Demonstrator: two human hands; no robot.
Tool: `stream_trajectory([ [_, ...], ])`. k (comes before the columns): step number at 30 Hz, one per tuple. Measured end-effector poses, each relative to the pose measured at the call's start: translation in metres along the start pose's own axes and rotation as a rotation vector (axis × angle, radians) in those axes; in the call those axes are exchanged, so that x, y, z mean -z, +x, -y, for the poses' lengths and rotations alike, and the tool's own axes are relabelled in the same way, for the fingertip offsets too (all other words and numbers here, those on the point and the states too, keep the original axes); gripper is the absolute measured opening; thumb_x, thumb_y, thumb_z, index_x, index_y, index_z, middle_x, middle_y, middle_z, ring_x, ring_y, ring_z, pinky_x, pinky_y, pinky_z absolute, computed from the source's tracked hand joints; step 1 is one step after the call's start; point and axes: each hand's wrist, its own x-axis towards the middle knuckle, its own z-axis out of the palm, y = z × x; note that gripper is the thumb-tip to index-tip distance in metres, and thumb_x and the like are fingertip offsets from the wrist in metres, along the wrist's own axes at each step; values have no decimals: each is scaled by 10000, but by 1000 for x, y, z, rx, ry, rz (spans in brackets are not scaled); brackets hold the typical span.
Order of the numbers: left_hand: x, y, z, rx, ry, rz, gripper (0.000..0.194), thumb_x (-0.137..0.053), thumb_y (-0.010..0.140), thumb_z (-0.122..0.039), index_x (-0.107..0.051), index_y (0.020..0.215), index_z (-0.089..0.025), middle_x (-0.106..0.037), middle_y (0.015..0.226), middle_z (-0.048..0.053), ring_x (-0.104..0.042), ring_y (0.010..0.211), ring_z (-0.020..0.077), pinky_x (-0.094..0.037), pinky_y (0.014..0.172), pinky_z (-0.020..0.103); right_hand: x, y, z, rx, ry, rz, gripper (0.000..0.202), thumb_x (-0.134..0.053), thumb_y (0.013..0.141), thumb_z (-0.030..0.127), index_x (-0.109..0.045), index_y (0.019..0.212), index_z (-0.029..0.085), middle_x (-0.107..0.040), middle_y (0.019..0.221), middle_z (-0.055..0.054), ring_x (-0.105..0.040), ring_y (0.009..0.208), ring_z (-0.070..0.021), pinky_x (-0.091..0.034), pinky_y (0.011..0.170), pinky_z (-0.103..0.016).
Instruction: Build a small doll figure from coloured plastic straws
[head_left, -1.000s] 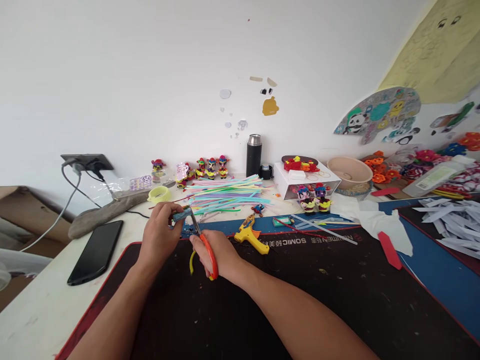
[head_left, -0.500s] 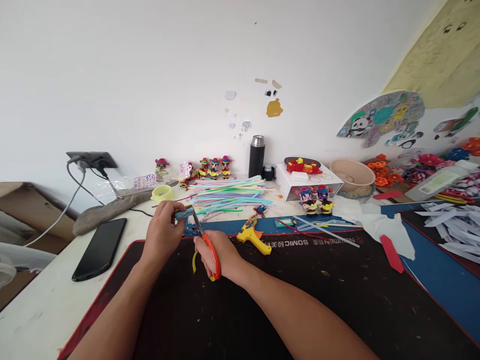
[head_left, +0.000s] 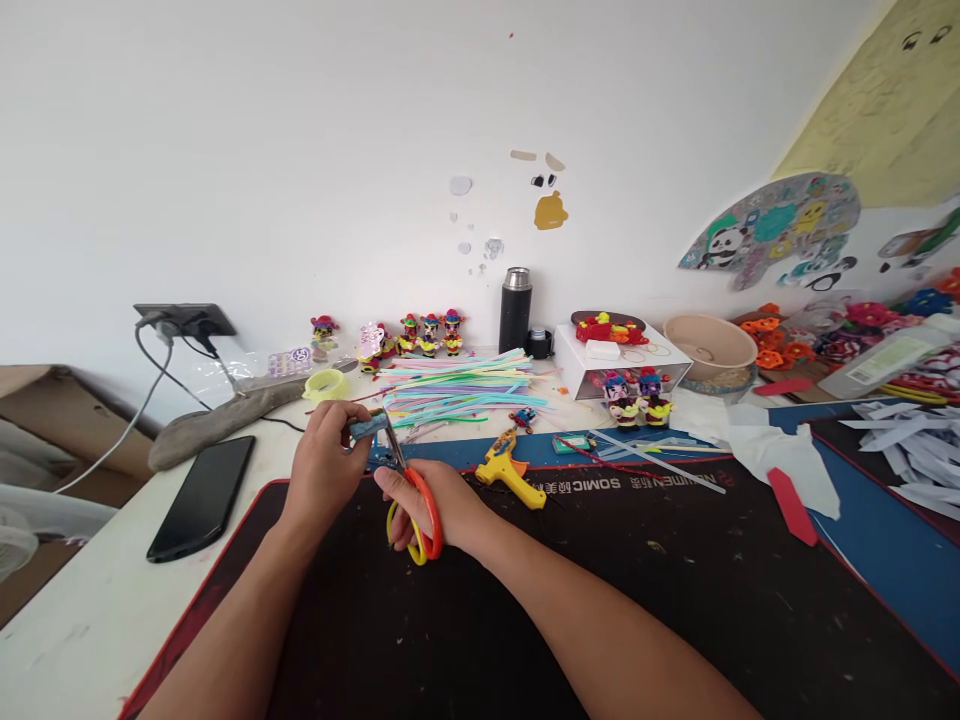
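Note:
My left hand pinches a small blue fuzzy piece, too small to make out fully. My right hand grips a pair of scissors with red and yellow handles, fingers through the loops. The blades point up and away, their tips touching or just beside the blue piece. Beyond both hands lies a pile of pastel pipe cleaners. To the right of the scissors, a yellow glue gun rests at the far edge of the black mat.
A black phone lies left of the mat. Small figurines and a black thermos stand along the wall. A white box, a round bowl, a red strip and white paper strips are to the right.
The scissor handles have closed together, the yellow loop moving toward the red one. My left hand and the blue piece stay in nearly the same place.

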Motion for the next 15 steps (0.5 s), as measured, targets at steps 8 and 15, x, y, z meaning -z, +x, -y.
stream_trajectory([
  [8,1,0,1,8,-22,-13,149,-621,819,-166,-605,945,-245,-625,944,22,-553,704,191,-491,671,331,1,4,-3,-3,87,88,685,-634,832,856,-552,1038,208,-715,699,-13,-694,530,-165,-549,512,-228],
  [15,2,1,-3,0,-50,4,135,-624,813,-186,-601,931,-247,-614,919,18,-549,717,197,-489,667,330,0,3,-2,1,39,73,716,-599,835,878,-573,1064,199,-716,707,-24,-707,554,-176,-549,512,-228],
])
